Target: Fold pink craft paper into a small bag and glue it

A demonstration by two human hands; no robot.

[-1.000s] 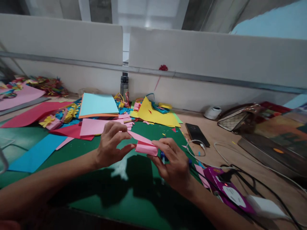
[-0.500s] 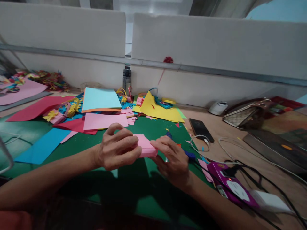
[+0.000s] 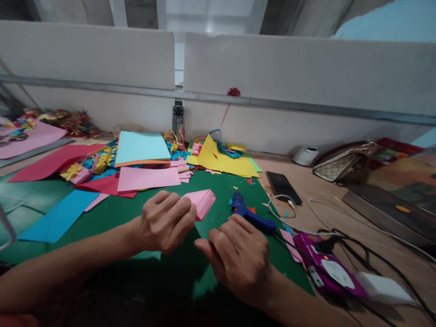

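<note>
My left hand (image 3: 166,220) pinches a folded pink paper box (image 3: 204,203) by its left end. The box sticks out to the right of the fingers, tilted, with one folded end facing right; the rest lies hidden behind the hand. My right hand (image 3: 238,256) is apart from the box, lower and to the right. Its thumb stretches out to the left and its fingers are loosely bent, with nothing seen in them. Just beyond that hand, a blue glue gun (image 3: 254,216) lies on the green mat (image 3: 180,268).
Coloured sheets, among them light blue (image 3: 143,147), pink (image 3: 150,179) and yellow paper (image 3: 225,159), lie at the back. To the right are a phone (image 3: 283,187), a purple power strip (image 3: 327,263) with cables, and a bag (image 3: 344,165). A white partition (image 3: 289,77) stands behind.
My right hand has let go of the pink paper box and moved down and right. The left hand keeps the box, now turned and tilted. The glue gun shows more fully.
</note>
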